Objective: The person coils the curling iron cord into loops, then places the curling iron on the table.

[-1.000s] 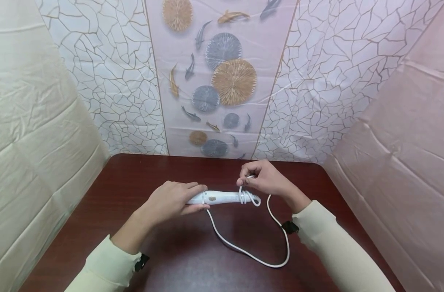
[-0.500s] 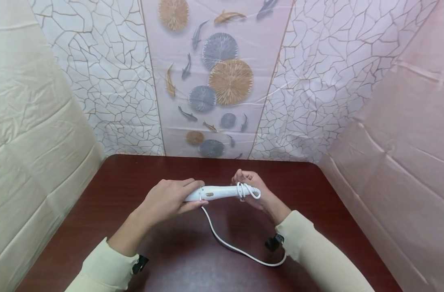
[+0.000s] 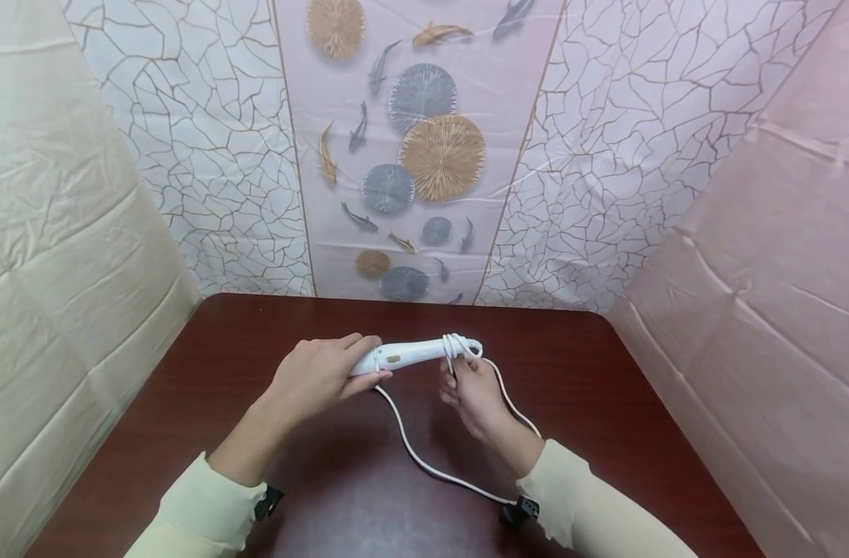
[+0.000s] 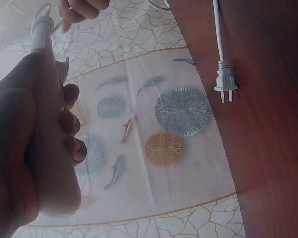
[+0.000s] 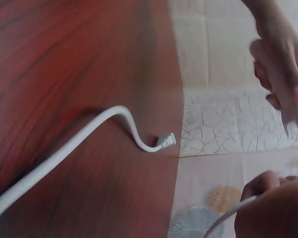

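Observation:
My left hand [image 3: 315,380] grips the thick end of a white hair iron [image 3: 417,353], which has a small gold switch. The iron is held over the table, its thin end slightly raised toward the right. Several turns of its white cord [image 3: 454,346] circle that thin end. Just below the turns, my right hand [image 3: 476,395] pinches the cord with curled fingers. From there the cord runs down past the right wrist. In the left wrist view the two-prong plug [image 4: 225,82] hangs over or lies on the dark red surface; the iron's rounded end [image 4: 59,198] shows below the palm.
The dark red table [image 3: 312,318] has rounded far corners. Behind it hangs a patterned cloth [image 3: 243,155] with fish and round motifs; plain cloth walls [image 3: 68,271] stand at both sides. Black wrist cameras [image 3: 267,502] sit by the sleeves.
My right hand has gone from above the iron, round behind it, to below its thin end, carrying the cord around. The iron has risen and tilted, with its thin end up.

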Tool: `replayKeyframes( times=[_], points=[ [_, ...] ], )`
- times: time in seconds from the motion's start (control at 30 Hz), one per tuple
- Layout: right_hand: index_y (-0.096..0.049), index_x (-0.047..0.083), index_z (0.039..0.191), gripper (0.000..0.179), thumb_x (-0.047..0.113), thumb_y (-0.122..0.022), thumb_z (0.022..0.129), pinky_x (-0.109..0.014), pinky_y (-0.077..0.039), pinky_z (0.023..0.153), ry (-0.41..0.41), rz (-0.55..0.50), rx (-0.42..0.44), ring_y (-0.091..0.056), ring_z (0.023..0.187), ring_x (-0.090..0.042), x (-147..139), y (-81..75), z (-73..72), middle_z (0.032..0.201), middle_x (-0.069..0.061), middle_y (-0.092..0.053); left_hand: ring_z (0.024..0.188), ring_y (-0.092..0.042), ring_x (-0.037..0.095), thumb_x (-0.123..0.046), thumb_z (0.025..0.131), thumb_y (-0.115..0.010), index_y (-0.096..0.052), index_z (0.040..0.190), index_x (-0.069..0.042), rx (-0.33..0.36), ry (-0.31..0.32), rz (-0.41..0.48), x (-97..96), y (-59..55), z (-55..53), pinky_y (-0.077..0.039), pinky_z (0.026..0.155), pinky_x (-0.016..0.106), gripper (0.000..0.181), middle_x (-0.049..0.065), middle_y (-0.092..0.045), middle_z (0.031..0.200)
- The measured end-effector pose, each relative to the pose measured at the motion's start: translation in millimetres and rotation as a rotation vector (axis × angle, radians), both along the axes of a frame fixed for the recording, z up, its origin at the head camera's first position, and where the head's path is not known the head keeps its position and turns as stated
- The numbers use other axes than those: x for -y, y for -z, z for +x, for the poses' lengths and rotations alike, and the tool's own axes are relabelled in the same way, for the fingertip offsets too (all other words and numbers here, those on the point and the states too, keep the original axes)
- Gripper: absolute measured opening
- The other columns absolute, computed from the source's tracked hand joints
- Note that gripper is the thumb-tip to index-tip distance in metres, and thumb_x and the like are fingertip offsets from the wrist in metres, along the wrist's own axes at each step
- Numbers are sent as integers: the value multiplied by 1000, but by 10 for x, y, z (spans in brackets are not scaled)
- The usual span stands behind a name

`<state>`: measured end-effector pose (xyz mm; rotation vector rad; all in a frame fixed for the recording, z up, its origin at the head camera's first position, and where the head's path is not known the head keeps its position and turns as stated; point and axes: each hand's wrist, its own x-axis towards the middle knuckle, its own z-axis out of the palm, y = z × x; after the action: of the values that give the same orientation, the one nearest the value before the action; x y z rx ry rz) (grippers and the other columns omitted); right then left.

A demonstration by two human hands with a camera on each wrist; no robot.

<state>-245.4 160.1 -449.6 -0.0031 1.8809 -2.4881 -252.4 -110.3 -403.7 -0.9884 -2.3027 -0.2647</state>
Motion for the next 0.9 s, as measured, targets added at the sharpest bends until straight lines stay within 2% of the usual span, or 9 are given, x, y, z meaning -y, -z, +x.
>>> replayKeyframes(
  times=[0.1,0.2,0.3,0.4,0.53,0.6,0.7,0.8,0.9],
  points=[
    [-59,3,89,41,26,-46,120,-23,-31,50,64,150,-62,-33,50,-7,34,12,77,65,3,-45,59,-60,18,-55,98,-79,-70,126,-19,6,-17,6,7,-5,-10,-49,50,38,46,-4,-71,90],
    [-65,2,95,43,31,-46,120,-23,-36,51,106,404,-220,-40,51,-6,41,34,155,65,2,-50,58,-58,18,-55,98,-78,-70,125,-19,16,-36,14,11,-12,-23,-47,49,38,46,-3,-69,87],
    [-70,2,98,34,21,-50,119,-25,-41,52,153,708,-481,-46,53,-7,11,65,205,65,-2,-55,57,-57,18,-55,99,-77,-70,125,-18,27,-49,18,17,-16,-34,-47,49,39,46,-2,-69,87],
    [-71,5,100,19,9,-58,113,-30,-51,57,246,1007,-766,-57,59,-11,-53,92,213,72,-6,-65,57,-58,19,-55,99,-78,-70,125,-18,31,-50,17,26,-19,-37,-48,49,39,46,-2,-69,87],
    [-69,7,100,20,16,-58,114,-39,-57,58,369,1300,-1075,-68,66,-20,-169,83,186,83,-5,-71,57,-57,18,-55,99,-77,-70,124,-18,40,-47,9,29,-31,-34,-47,49,39,45,-3,-68,87],
    [-68,7,98,29,23,-53,117,-41,-54,52,406,1392,-1188,-68,63,-24,-219,52,169,80,-3,-68,57,-56,18,-55,99,-77,-70,124,-19,42,-47,3,29,-33,-32,-47,49,38,44,-3,-68,86],
    [-67,8,91,39,30,-50,118,-39,-51,46,448,1460,-1322,-64,58,-22,-268,-17,141,72,-1,-62,56,-55,17,-55,99,-77,-69,123,-19,41,-49,-8,31,-21,-41,-46,48,37,44,-3,-67,85],
    [-64,8,83,41,30,-55,117,-36,-47,43,463,1472,-1440,-58,53,-20,-300,-108,107,68,-1,-57,55,-54,17,-55,99,-77,-69,122,-19,34,-47,-19,35,-2,-55,-45,48,37,44,-3,-67,85],
    [-64,7,80,41,29,-60,115,-33,-46,44,431,1445,-1572,-54,52,-19,-335,-232,68,67,-2,-55,55,-54,17,-55,99,-77,-70,121,-19,31,-42,-27,40,10,-64,-46,48,36,43,-3,-67,84]
  ],
)
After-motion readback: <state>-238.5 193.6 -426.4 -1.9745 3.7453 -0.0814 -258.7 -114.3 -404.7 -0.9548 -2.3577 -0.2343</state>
